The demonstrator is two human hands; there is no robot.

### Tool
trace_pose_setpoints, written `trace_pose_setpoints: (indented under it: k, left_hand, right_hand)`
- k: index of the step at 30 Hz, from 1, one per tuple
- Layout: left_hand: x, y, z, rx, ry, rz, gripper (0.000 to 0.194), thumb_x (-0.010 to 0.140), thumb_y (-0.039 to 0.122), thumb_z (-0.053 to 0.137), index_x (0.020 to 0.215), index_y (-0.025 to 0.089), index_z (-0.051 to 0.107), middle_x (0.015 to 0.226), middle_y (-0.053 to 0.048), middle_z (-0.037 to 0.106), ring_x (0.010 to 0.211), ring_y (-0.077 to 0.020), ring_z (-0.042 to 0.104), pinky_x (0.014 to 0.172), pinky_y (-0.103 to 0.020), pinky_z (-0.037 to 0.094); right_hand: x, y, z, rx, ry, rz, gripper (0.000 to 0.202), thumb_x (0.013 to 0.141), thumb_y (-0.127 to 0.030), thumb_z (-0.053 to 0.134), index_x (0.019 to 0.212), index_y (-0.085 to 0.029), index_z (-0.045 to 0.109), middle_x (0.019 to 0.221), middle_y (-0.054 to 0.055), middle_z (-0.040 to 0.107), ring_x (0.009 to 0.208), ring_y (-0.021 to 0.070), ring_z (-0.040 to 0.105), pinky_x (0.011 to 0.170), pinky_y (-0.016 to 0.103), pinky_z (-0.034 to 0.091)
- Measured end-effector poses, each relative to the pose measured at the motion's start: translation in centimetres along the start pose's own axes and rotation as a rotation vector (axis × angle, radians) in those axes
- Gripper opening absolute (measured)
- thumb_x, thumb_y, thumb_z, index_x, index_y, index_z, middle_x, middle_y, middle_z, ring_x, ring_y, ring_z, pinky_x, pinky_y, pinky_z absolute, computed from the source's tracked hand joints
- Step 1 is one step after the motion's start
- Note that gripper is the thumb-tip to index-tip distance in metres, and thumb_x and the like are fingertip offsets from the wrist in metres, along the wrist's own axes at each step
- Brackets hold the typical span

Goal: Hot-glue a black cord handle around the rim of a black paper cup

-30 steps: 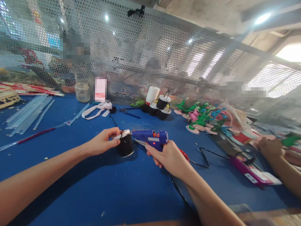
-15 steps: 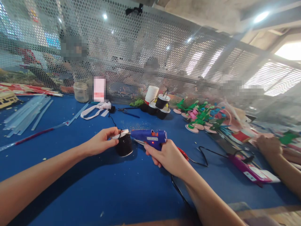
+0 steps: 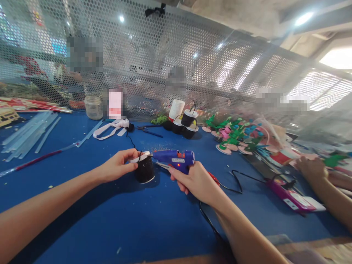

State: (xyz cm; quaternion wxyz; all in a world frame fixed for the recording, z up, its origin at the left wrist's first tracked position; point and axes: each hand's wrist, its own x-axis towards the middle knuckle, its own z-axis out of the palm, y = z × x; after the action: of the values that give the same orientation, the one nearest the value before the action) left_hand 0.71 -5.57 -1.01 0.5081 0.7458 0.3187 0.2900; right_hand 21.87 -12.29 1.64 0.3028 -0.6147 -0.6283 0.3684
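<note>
My left hand (image 3: 125, 165) is closed at the rim of a small black cup (image 3: 145, 171), pinching a white strip (image 3: 140, 157) that lies over its top. A black cord runs from the cup toward the back. Wrapped round a blue glue gun (image 3: 174, 157) with a lit red light, my right hand (image 3: 192, 179) is closed on its handle. The gun's nozzle points left, at the cup's upper edge by the strip. Whether the tip touches the cup, I cannot tell. Scissors show partly beneath the gun.
Behind are black cups (image 3: 189, 118), stacked white cups (image 3: 176, 109), pliers (image 3: 150, 131), white ribbon (image 3: 106, 132) and a glass jar (image 3: 93, 107). Clear sticks (image 3: 30, 135) lie left. Rightward are green and pink craft pieces (image 3: 233, 135), a purple power strip (image 3: 290, 196), a black cable (image 3: 233, 183) and another person's hand (image 3: 312, 170).
</note>
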Motion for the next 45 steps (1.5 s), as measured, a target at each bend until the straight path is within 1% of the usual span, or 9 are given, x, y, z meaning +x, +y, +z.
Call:
trace_pose_setpoints:
  k: [4, 8, 17, 21, 26, 31, 35, 38, 45]
  left_hand:
    - [0.0, -0.1, 0.0, -0.007, 0.001, -0.005, 0.018, 0.069, 0.026, 0.047, 0.062, 0.016, 0.033, 0.067, 0.003, 0.039, 0.063, -0.0098, 0.036, 0.059, -0.021, 0.029]
    - [0.0, -0.1, 0.0, -0.007, -0.004, -0.005, 0.017, 0.069, 0.025, 0.047, 0.063, 0.016, 0.033, 0.069, 0.003, 0.041, 0.064, -0.0100, 0.036, 0.060, -0.022, 0.029]
    - [0.0, 0.0, 0.0, -0.001, 0.000, -0.006, 0.019, 0.069, 0.027, 0.047, 0.062, 0.017, 0.032, 0.068, 0.003, 0.040, 0.064, -0.0103, 0.037, 0.060, -0.022, 0.030]
    - [0.0, 0.3, 0.1, 0.016, 0.008, -0.012, 0.019, 0.068, 0.027, 0.047, 0.062, 0.017, 0.032, 0.067, 0.004, 0.038, 0.063, -0.0100, 0.035, 0.059, -0.021, 0.029]
    - [0.1, 0.4, 0.1, 0.034, 0.011, -0.007, 0.019, 0.068, 0.027, 0.047, 0.061, 0.017, 0.032, 0.066, 0.004, 0.037, 0.062, -0.0098, 0.035, 0.059, -0.021, 0.029]
    - [0.0, 0.1, 0.0, 0.030, -0.003, 0.014, 0.019, 0.070, 0.027, 0.046, 0.062, 0.016, 0.032, 0.065, 0.004, 0.036, 0.062, -0.0093, 0.034, 0.058, -0.021, 0.029]
    - [0.0, 0.0, 0.0, 0.063, 0.005, 0.011, 0.017, 0.070, 0.025, 0.045, 0.062, 0.016, 0.033, 0.064, 0.004, 0.035, 0.060, -0.0090, 0.032, 0.056, -0.021, 0.027]
    - [0.0, 0.0, 0.0, 0.087, 0.010, 0.010, 0.016, 0.070, 0.024, 0.045, 0.062, 0.016, 0.033, 0.064, 0.004, 0.036, 0.060, -0.0091, 0.032, 0.056, -0.021, 0.027]
    - [-0.1, -0.1, -0.1, 0.111, 0.010, 0.024, 0.018, 0.072, 0.027, 0.044, 0.062, 0.016, 0.032, 0.064, 0.004, 0.034, 0.059, -0.0088, 0.030, 0.055, -0.020, 0.026]
  right_hand:
    - [0.2, 0.3, -0.1, -0.026, 0.007, -0.011, 0.027, 0.074, -0.034, 0.047, 0.054, -0.015, 0.051, 0.035, -0.006, 0.044, 0.031, 0.0058, 0.041, 0.035, 0.017, 0.036]
    - [0.4, 0.4, -0.1, -0.046, 0.020, 0.008, 0.027, 0.074, -0.034, 0.048, 0.054, -0.015, 0.051, 0.035, -0.005, 0.044, 0.031, 0.0058, 0.042, 0.035, 0.017, 0.036]
    - [0.3, 0.3, 0.0, -0.012, 0.018, 0.014, 0.027, 0.073, -0.035, 0.049, 0.054, -0.015, 0.051, 0.035, -0.005, 0.044, 0.031, 0.0057, 0.041, 0.035, 0.016, 0.036]
    - [0.0, -0.1, 0.0, 0.016, -0.004, 0.001, 0.028, 0.073, -0.035, 0.049, 0.054, -0.015, 0.051, 0.035, -0.005, 0.043, 0.031, 0.0057, 0.040, 0.034, 0.017, 0.035]
    - [-0.1, -0.1, 0.0, -0.023, 0.028, 0.027, 0.030, 0.073, -0.037, 0.048, 0.052, -0.015, 0.051, 0.035, -0.005, 0.043, 0.031, 0.0060, 0.041, 0.035, 0.017, 0.036]
    - [-0.3, -0.1, 0.3, -0.052, 0.022, 0.034, 0.029, 0.073, -0.036, 0.047, 0.052, -0.016, 0.051, 0.034, -0.005, 0.043, 0.031, 0.0064, 0.041, 0.036, 0.018, 0.036]
    - [-0.6, -0.2, 0.5, -0.044, 0.013, 0.008, 0.026, 0.072, -0.034, 0.049, 0.054, -0.016, 0.052, 0.034, -0.005, 0.043, 0.032, 0.0067, 0.041, 0.035, 0.018, 0.036]
    - [-0.8, -0.3, 0.8, -0.024, 0.000, 0.018, 0.023, 0.071, -0.032, 0.050, 0.056, -0.016, 0.051, 0.036, -0.005, 0.043, 0.032, 0.0064, 0.041, 0.035, 0.017, 0.036]
    - [-1.0, -0.2, 1.5, 0.006, -0.004, 0.021, 0.020, 0.070, -0.035, 0.051, 0.064, -0.016, 0.052, 0.038, -0.006, 0.043, 0.033, 0.0076, 0.042, 0.033, 0.018, 0.036]
